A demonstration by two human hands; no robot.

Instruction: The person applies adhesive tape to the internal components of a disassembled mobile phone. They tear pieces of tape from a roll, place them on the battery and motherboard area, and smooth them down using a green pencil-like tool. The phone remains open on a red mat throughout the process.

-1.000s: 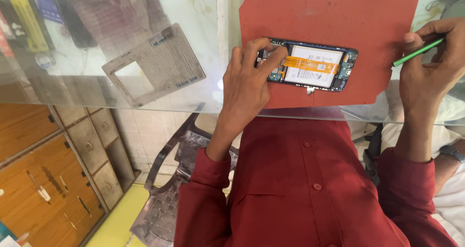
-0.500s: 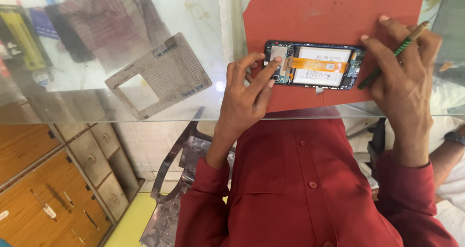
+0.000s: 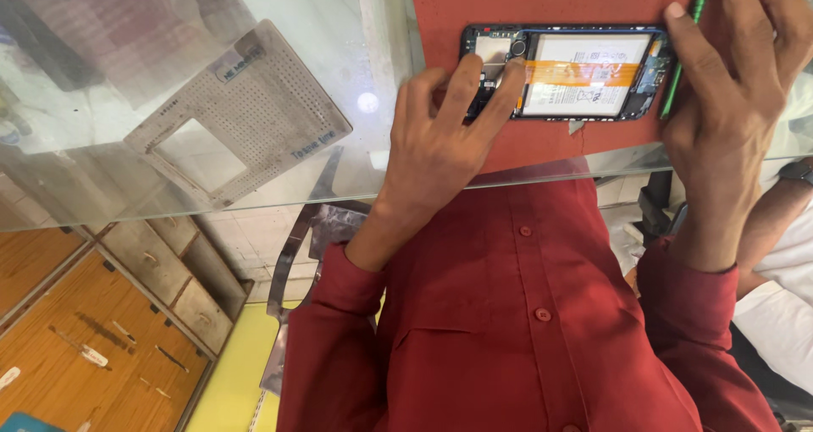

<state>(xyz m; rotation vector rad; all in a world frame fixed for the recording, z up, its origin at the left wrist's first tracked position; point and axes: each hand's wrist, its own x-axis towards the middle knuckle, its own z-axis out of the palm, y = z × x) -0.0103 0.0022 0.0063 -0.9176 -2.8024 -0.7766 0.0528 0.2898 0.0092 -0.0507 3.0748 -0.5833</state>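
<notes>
Phone: opened phone [image 3: 566, 72] lies back-off on the red mat [image 3: 550, 0], on the glass counter [image 3: 373, 68]
Left hand: left hand [image 3: 440, 135] spread narrow, fingertips pressing the phone's left end
Right hand: right hand [image 3: 732, 85] closed on a green tool [image 3: 684, 51] at the phone's right edge
Risk: the tool could slip and nick the orange ribbon cable [image 3: 580, 74]; the phone may slide if pressure eases

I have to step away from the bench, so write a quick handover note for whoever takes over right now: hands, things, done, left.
Left hand: fingertips pressing the opened phone at its camera end, steadying it.
Right hand: grip on a green tool, beside the phone's other end.
Phone lies on the red mat on the glass table; a perforated grey plate lies to its left.
Done: back cover off, battery and orange flex exposed.
Left: work inside the phone; cover not refitted.
</notes>
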